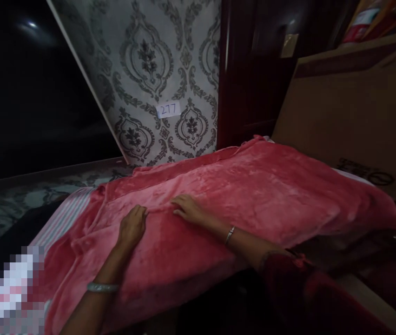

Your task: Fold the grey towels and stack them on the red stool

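A pink plush blanket (254,186) lies spread over a bed, draping down its near edge. My left hand (132,226) rests palm down on the blanket near its left part, fingers curled against the fabric. My right hand (188,208) lies flat on the blanket just to the right of it, fingers pointing left. Both wrists wear a bangle. Whether the left fingers pinch the fabric cannot be told. A striped sheet (66,215) shows under the blanket at the left.
A wall with grey patterned paper (149,60) carries a small label reading 277 (168,110). A dark wooden door (254,74) stands behind the bed. A large cardboard box (351,107) leans at the right. A dark area fills the left.
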`<control>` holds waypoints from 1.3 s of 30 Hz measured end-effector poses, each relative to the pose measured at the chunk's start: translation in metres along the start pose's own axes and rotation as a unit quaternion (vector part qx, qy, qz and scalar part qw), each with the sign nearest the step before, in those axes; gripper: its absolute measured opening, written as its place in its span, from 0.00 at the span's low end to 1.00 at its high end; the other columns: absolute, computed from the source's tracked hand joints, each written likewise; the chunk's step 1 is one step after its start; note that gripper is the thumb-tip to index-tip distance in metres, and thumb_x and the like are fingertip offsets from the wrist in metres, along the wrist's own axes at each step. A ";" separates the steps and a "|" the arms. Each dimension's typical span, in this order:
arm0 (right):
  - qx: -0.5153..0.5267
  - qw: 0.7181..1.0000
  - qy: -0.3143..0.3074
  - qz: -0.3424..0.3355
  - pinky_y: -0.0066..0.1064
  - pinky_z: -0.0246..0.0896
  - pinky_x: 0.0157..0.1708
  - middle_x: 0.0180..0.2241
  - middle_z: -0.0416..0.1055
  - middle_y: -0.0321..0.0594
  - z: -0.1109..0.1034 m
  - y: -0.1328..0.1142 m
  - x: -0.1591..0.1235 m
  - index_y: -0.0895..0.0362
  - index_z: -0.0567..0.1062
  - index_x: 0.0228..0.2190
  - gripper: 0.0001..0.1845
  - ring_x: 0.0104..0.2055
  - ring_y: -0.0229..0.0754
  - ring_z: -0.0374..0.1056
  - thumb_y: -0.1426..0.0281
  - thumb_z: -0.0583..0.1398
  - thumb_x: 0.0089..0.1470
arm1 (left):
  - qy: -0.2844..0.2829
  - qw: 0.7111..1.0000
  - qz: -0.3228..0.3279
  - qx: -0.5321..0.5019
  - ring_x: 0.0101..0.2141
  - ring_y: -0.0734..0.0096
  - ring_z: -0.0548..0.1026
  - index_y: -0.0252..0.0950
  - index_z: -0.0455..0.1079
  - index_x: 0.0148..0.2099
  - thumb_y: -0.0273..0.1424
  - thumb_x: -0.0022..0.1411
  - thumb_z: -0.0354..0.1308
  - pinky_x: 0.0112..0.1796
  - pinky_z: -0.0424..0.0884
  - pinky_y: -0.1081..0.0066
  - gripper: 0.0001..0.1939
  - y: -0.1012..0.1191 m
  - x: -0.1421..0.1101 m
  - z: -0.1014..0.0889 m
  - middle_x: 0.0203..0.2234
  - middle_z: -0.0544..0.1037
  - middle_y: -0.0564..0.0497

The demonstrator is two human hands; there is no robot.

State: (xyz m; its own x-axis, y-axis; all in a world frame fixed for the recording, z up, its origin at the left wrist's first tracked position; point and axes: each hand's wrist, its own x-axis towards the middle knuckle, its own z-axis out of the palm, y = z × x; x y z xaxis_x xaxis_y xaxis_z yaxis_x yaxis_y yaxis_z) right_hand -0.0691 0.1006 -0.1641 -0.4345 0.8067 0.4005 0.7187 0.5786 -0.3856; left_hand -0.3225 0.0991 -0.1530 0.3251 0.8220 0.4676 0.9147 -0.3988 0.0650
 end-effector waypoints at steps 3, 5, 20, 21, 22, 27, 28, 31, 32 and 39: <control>-0.019 0.999 0.011 0.037 0.40 0.52 0.62 0.57 0.70 0.49 -0.025 0.054 -0.036 0.61 0.72 0.55 0.23 0.60 0.47 0.62 0.70 0.62 0.59 | 0.004 0.999 0.012 0.032 0.38 0.59 0.74 0.40 0.66 0.36 0.35 0.70 0.41 0.37 0.68 0.66 0.15 -0.001 0.005 -0.011 0.34 0.75 0.44; -0.041 0.996 0.018 0.071 0.43 0.53 0.62 0.57 0.69 0.50 -0.043 0.092 -0.062 0.60 0.72 0.56 0.23 0.60 0.49 0.63 0.70 0.61 0.59 | 0.000 0.999 0.020 0.041 0.37 0.59 0.75 0.40 0.66 0.36 0.36 0.70 0.40 0.37 0.68 0.66 0.15 0.001 0.008 -0.018 0.34 0.75 0.45; -0.061 0.994 0.027 0.089 0.46 0.53 0.61 0.59 0.67 0.51 -0.077 0.159 -0.093 0.58 0.71 0.59 0.30 0.60 0.51 0.62 0.59 0.62 0.58 | -0.014 0.996 0.000 0.093 0.37 0.53 0.76 0.38 0.69 0.38 0.38 0.68 0.38 0.36 0.69 0.60 0.19 0.006 0.038 -0.064 0.37 0.76 0.40; -0.063 0.994 0.028 0.090 0.46 0.55 0.60 0.58 0.68 0.51 -0.077 0.157 -0.093 0.58 0.72 0.58 0.29 0.58 0.51 0.63 0.60 0.63 0.58 | -0.015 0.995 -0.003 0.098 0.38 0.53 0.76 0.38 0.69 0.38 0.38 0.68 0.38 0.35 0.69 0.60 0.19 0.007 0.040 -0.067 0.38 0.76 0.40; -0.065 0.993 0.029 0.090 0.44 0.56 0.58 0.56 0.70 0.50 -0.076 0.155 -0.092 0.58 0.73 0.57 0.27 0.56 0.51 0.64 0.61 0.63 0.58 | -0.014 0.995 -0.007 0.101 0.38 0.53 0.76 0.38 0.69 0.39 0.38 0.68 0.37 0.34 0.69 0.61 0.20 0.008 0.041 -0.070 0.40 0.76 0.40; -0.068 0.992 0.041 0.096 0.38 0.58 0.52 0.42 0.75 0.45 -0.068 0.147 -0.093 0.57 0.80 0.41 0.12 0.47 0.45 0.66 0.69 0.56 0.63 | 0.000 0.995 -0.014 0.100 0.37 0.55 0.75 0.39 0.70 0.38 0.37 0.67 0.39 0.33 0.69 0.63 0.18 0.010 0.044 -0.074 0.39 0.77 0.42; -0.069 0.991 0.048 0.104 0.37 0.58 0.51 0.40 0.75 0.44 -0.066 0.146 -0.092 0.57 0.79 0.38 0.13 0.45 0.44 0.66 0.71 0.54 0.64 | 0.001 0.995 -0.013 0.099 0.38 0.55 0.75 0.39 0.70 0.38 0.37 0.67 0.40 0.34 0.69 0.63 0.18 0.010 0.043 -0.074 0.39 0.77 0.42; -0.071 0.984 0.088 0.138 0.36 0.59 0.47 0.38 0.74 0.45 -0.066 0.145 -0.091 0.58 0.76 0.35 0.16 0.42 0.44 0.66 0.74 0.48 0.64 | -0.004 0.995 -0.018 0.099 0.38 0.55 0.76 0.39 0.70 0.38 0.37 0.66 0.40 0.34 0.70 0.62 0.18 0.009 0.042 -0.074 0.38 0.77 0.42; -0.070 0.980 0.104 0.154 0.35 0.60 0.45 0.37 0.74 0.46 -0.070 0.145 -0.089 0.58 0.75 0.35 0.17 0.41 0.45 0.66 0.75 0.47 0.64 | -0.009 0.995 -0.021 0.100 0.38 0.54 0.76 0.39 0.70 0.38 0.38 0.66 0.40 0.34 0.70 0.62 0.18 0.009 0.042 -0.074 0.38 0.78 0.42; -0.114 0.971 0.129 0.167 0.31 0.57 0.39 0.38 0.74 0.45 -0.116 0.146 -0.078 0.56 0.73 0.38 0.17 0.39 0.45 0.67 0.71 0.45 0.66 | -0.059 0.996 -0.030 0.065 0.36 0.56 0.77 0.41 0.67 0.32 0.41 0.66 0.41 0.36 0.71 0.62 0.18 0.015 0.032 -0.063 0.32 0.79 0.44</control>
State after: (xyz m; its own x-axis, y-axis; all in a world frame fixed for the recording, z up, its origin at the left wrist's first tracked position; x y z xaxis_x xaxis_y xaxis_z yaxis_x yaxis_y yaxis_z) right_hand 0.1328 0.1084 -0.1554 -0.0270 0.8710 0.4905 0.9102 0.2243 -0.3483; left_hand -0.3135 0.0939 -0.0820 0.2875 0.8879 0.3591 0.9543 -0.2973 -0.0289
